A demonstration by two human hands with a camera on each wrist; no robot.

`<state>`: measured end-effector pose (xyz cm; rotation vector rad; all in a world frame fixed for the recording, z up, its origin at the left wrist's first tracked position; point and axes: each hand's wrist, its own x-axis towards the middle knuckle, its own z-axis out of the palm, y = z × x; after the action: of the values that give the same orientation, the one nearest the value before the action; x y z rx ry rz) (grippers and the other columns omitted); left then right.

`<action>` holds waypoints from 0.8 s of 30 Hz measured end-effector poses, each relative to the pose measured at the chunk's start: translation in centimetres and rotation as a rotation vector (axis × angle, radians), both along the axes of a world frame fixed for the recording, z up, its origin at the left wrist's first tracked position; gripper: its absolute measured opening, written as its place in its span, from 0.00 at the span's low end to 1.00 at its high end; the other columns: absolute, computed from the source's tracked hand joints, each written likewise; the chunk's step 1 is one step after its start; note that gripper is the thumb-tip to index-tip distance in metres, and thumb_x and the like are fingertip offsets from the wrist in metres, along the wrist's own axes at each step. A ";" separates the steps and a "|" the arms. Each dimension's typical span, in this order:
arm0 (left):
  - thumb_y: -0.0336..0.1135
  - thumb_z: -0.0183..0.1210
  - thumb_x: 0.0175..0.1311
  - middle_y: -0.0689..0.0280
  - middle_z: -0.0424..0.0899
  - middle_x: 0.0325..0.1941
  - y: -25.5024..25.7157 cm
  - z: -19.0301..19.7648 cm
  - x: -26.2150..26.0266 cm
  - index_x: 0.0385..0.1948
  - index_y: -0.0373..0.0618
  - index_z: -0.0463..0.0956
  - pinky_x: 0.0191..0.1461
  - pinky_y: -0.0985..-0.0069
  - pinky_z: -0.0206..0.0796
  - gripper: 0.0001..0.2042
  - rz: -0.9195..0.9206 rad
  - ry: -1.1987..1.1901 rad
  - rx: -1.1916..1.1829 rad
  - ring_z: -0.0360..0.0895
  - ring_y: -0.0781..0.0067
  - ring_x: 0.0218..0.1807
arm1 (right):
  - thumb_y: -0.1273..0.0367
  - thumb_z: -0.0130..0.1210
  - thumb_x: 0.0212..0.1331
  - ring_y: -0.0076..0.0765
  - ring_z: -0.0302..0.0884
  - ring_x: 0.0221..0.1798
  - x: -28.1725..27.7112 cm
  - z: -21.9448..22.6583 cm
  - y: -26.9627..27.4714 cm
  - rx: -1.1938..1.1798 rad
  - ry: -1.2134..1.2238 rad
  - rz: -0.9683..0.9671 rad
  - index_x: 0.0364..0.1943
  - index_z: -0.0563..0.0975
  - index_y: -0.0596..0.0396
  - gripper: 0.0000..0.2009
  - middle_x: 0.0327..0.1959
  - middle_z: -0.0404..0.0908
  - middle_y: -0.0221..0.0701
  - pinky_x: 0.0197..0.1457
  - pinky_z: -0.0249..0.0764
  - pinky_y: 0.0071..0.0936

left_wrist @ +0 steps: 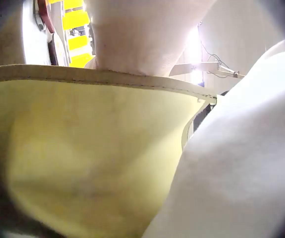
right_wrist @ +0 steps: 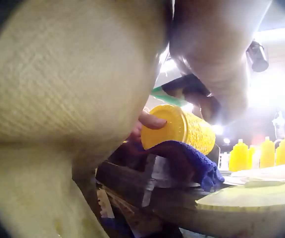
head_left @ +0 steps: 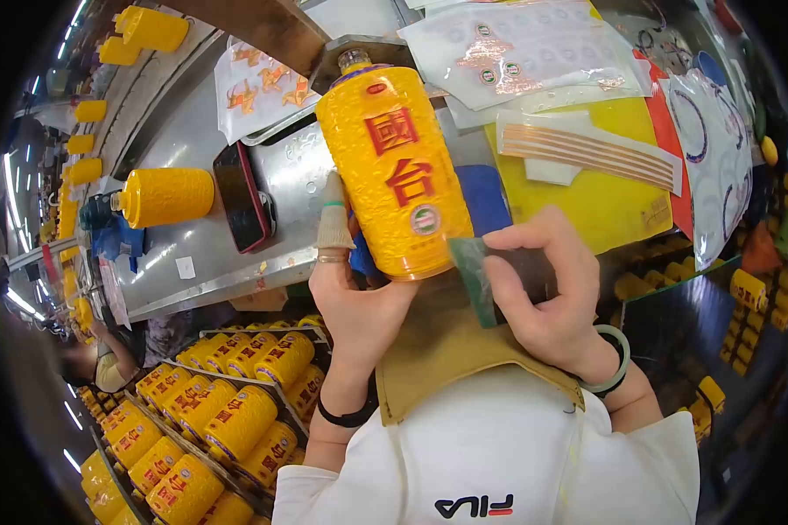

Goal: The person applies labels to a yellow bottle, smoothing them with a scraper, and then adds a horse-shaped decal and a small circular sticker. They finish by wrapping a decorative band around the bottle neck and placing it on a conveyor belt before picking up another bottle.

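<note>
A large yellow bottle (head_left: 385, 201) with red characters and a small round sticker lies slanted, its neck pointing away. My left hand (head_left: 355, 311) grips it near the base, with a beige cloth cot (head_left: 333, 226) on one finger. Part of that hand is hidden beneath the bottle. My right hand (head_left: 556, 302) pinches a thin, flat dark green piece (head_left: 473, 284) between thumb and forefinger, its edge right at the bottle's lower right side. In the right wrist view, the bottle's base (right_wrist: 162, 130) shows over a blue cloth (right_wrist: 194, 158). The left wrist view mostly shows an apron (left_wrist: 98, 144).
A phone (head_left: 243, 197) and another yellow bottle (head_left: 168, 197) are on the metal table (head_left: 293, 166) to the left. Sticker sheets (head_left: 534, 52) and a yellow folder (head_left: 543, 206) lie at the right. Racks of yellow bottles (head_left: 236, 420) stand at lower left.
</note>
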<state>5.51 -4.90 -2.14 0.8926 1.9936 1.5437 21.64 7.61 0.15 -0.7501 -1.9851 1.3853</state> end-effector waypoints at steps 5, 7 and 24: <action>0.26 0.82 0.44 0.55 0.71 0.75 0.1 0.2 0.6 0.75 0.32 0.62 0.74 0.65 0.67 0.51 0.073 0.309 -0.097 0.74 0.63 0.71 | 0.78 0.67 0.55 0.37 0.78 0.31 -0.6 0.2 -0.4 0.060 0.019 -0.006 0.40 0.83 0.58 0.09 0.32 0.79 0.35 0.34 0.73 0.30; 0.26 0.82 0.44 0.55 0.72 0.75 0.1 0.3 0.6 0.75 0.33 0.63 0.74 0.66 0.67 0.51 0.074 0.327 -0.088 0.74 0.63 0.70 | 0.79 0.67 0.54 0.38 0.78 0.30 -0.6 0.2 -0.6 0.055 -0.004 -0.020 0.39 0.83 0.58 0.09 0.32 0.78 0.35 0.33 0.73 0.31; 0.27 0.80 0.44 0.62 0.75 0.61 0.3 0.2 0.9 0.75 0.38 0.65 0.67 0.72 0.69 0.49 0.101 0.478 -0.082 0.77 0.68 0.61 | 0.79 0.67 0.52 0.41 0.76 0.28 -1.1 1.1 -1.0 0.125 -0.036 -0.040 0.39 0.83 0.56 0.10 0.30 0.76 0.35 0.31 0.72 0.32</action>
<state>6.40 -4.56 -1.93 1.2325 2.4450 1.3793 20.59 6.57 1.27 -0.7586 -2.0517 1.2206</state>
